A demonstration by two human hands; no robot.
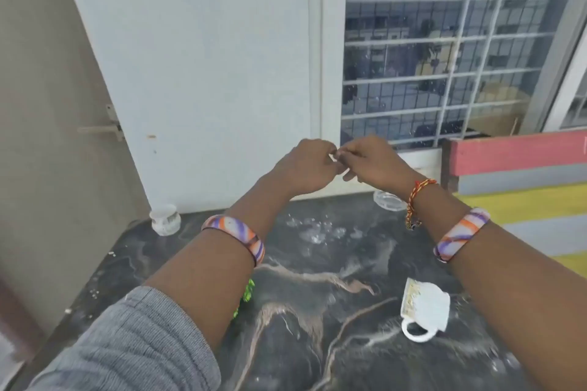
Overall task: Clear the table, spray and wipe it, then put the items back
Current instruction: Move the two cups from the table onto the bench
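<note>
Below raised hands (336,165), cup (424,306) on table (301,343)

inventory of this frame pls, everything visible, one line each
table: 1, dark marbled top with pale veins, fills lower frame
mug: 1, white, on its side, table right
glass dish: 1, clear, table far edge, partly behind the right wrist
small jar: 1, whitish, table far-left corner
green item: 1, bright green, mostly hidden under the left forearm
wet patch: 1, droplets, table centre-far
bench: 1, pink, grey and yellow slats, right
window grille: 1, white bars, behind
bangles: 2, purple-orange, one per wrist
left hand: 1, raised, fingertips meeting the right
right hand: 1, raised, fingers curled; anything pinched is too small to tell
</note>
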